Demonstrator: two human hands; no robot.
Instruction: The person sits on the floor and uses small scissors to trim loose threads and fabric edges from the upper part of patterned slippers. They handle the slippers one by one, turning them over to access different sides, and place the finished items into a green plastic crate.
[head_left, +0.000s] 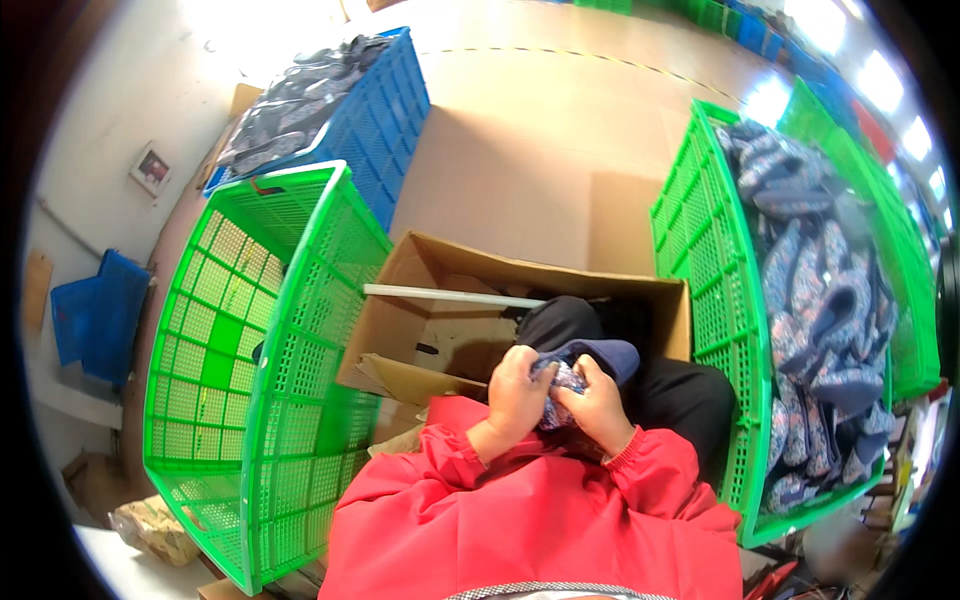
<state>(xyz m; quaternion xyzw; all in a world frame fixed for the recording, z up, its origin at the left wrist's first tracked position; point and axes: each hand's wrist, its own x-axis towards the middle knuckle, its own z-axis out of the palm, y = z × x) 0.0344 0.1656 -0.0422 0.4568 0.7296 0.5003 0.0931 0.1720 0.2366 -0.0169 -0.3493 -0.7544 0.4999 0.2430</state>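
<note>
Both hands (555,400) bunch slipper (590,362), toe pointing away-right.

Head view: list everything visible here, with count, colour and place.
Green crate: one, green, left, nothing seen inside.
Green crate of garments: one, green, right, full of blue patterned garments.
Blue crate: one, blue, upper left, holding dark garments.
Cardboard box: one, brown, open, centre, a white rod across it.
Blue bin: one, far left on the floor.
Small garment: one, blue, on the lap, in both hands.
Left hand and right hand: red sleeves, each grip closed on the small garment.
</note>
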